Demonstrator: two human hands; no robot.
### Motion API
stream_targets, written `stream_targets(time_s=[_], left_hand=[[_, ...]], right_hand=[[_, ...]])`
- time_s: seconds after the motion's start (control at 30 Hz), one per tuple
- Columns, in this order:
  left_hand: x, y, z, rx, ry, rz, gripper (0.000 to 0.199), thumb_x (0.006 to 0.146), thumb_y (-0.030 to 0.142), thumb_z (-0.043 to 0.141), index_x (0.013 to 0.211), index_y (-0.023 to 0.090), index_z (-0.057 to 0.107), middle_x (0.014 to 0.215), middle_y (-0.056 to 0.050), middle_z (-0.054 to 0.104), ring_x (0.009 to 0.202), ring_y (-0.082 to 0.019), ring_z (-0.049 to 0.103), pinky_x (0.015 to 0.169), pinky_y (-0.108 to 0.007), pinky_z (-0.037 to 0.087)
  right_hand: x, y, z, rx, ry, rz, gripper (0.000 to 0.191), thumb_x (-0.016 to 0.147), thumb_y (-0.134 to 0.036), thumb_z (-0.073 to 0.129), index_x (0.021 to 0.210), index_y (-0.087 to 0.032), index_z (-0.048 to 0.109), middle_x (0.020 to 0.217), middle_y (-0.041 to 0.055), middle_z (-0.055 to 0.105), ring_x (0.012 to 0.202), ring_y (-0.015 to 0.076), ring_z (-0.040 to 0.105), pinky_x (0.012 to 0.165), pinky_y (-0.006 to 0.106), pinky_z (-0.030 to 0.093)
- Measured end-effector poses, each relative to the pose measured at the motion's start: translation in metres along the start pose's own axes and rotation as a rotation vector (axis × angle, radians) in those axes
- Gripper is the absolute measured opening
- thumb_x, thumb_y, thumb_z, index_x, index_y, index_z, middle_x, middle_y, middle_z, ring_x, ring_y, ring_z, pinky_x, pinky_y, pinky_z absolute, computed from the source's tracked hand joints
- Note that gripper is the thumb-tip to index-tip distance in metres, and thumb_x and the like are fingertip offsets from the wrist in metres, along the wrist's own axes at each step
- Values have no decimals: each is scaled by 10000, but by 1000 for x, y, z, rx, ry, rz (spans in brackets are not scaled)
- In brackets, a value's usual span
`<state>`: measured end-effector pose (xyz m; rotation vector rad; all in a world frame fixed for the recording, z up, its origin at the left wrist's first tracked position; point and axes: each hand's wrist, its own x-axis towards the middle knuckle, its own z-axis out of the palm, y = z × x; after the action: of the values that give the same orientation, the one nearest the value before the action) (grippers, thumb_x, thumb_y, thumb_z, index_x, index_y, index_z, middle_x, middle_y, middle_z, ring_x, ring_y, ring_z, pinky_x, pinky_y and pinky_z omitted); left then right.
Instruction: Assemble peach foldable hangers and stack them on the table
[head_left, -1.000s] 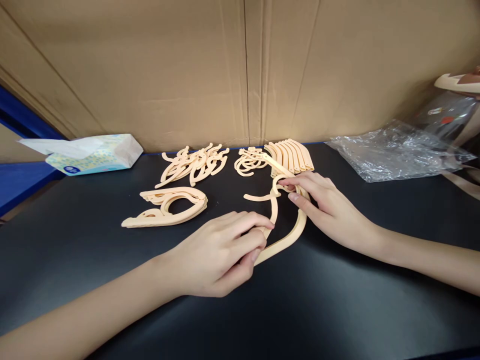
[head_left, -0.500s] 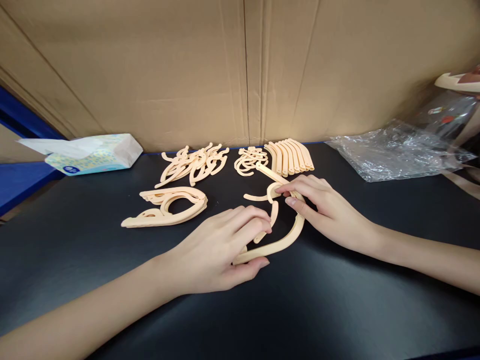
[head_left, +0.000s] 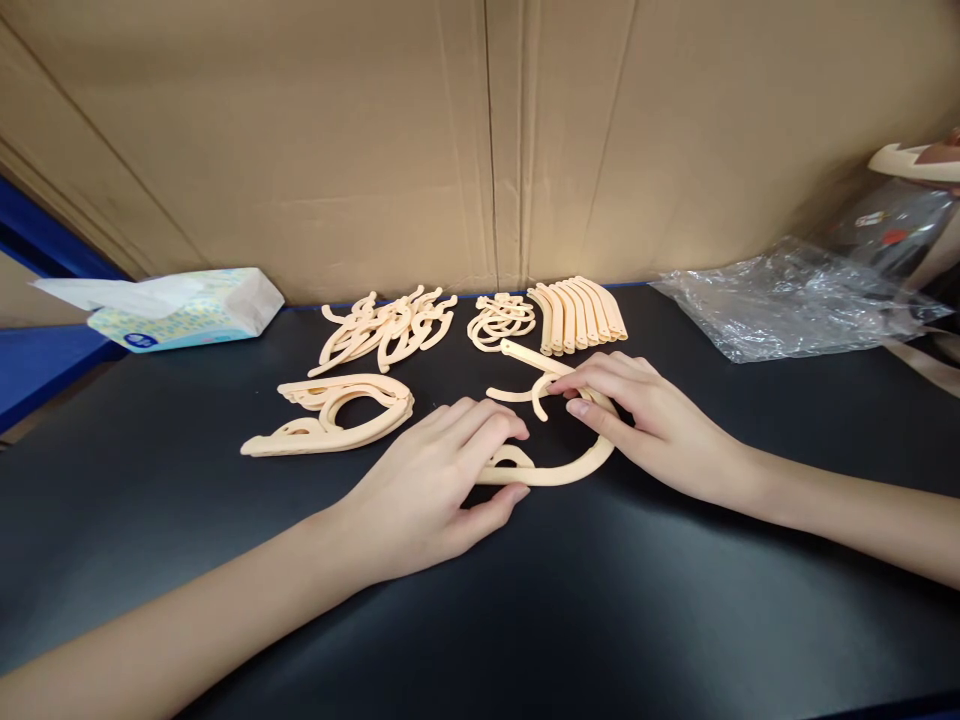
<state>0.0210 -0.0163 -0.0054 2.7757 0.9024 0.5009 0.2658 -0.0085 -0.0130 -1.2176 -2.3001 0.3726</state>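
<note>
Between my hands is a beige plastic folding hanger [head_left: 559, 474], its two arms spread into a U that opens to the left. My left hand [head_left: 450, 480] grips the lower arm near its end, with thumb below and fingers over it; a small curved piece shows beside those fingers. My right hand [head_left: 637, 410] is closed on the bend and upper arm, its fingertips at a thin curved hook [head_left: 541, 392] inside the U. Part of the joint is hidden under the right fingers. To the left lie folded hangers [head_left: 330, 415], stacked together.
Behind the hands lie a pile of curved pieces [head_left: 386, 325], a heap of small hooks [head_left: 501, 318] and a neat row of hanger arms [head_left: 577, 315]. A tissue pack [head_left: 187, 308] sits at left, a clear plastic bag [head_left: 795, 300] at right. Cardboard [head_left: 337, 150] walls the table's back.
My left hand has swung the lower arm upward, away from me, with its small curved piece now close along the arm. The upper arm's free end has tipped slightly down. My right hand has barely moved.
</note>
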Motion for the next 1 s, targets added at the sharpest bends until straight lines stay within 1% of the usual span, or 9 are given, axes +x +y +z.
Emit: stream_targets(time_s=[0.13,0.27,0.4,0.53,0.67,0.77,0.87,1.0], left_hand=[[1,0,0,41,28,-21,177,931,258,508,1085,171,516,1079,-46,601,908,-192,534,762,-321,404],[1,0,0,54,34,-28,144,935,248,498,1057,178,529,1068,-45,605,902,-192,528,761,-328,392],[2,-1,1,68,52,-40,157,929,244,513,1070,177,528,1091,-46,597,940,-202,529,772,-344,400],[1,-2,2,79,83,-46,158,919,238,533,1066,180,535,1095,-43,577,952,-200,527,778,-338,414],[1,-3,2,86,109,-55,135,913,231,539,1040,182,541,1058,-49,560,925,-196,529,759,-328,429],[1,-4,3,133,137,-66,147,911,247,543,1037,173,531,1032,-58,566,914,-209,527,756,-340,436],[1,-6,3,169,175,-103,175,901,255,557,1052,175,518,1024,-53,566,914,-213,533,755,-341,441],[0,-7,5,178,177,-159,207,905,279,546,1086,183,512,945,-31,560,843,-205,547,714,-334,437]], right_hand=[[0,0,-1,15,-22,-21,264,1000,-330,402,1136,-267,620,1011,42,653,972,208,572,872,392,410],[0,0,-1,13,-36,-47,267,1000,-344,399,1101,-257,630,990,44,661,962,213,574,862,390,406],[-1,-1,-1,20,-53,-76,267,1002,-350,399,1093,-259,633,991,42,670,956,212,573,862,390,389],[-2,-3,-2,23,-67,-113,261,1007,-314,400,1120,-258,629,1012,32,675,947,199,569,879,388,365],[-3,-6,-4,15,-72,-165,255,1007,-304,402,1118,-250,625,1026,29,680,947,193,567,877,385,353],[-3,-6,-4,7,-74,-189,257,1007,-306,399,1105,-235,626,1009,31,685,935,191,571,866,382,353],[-3,-7,-4,18,-71,-201,253,1005,-290,405,1090,-219,633,978,26,687,933,183,575,867,374,349],[-4,-6,-4,46,-63,-213,253,1004,-258,404,1111,-200,626,952,28,681,931,176,571,872,367,343]])
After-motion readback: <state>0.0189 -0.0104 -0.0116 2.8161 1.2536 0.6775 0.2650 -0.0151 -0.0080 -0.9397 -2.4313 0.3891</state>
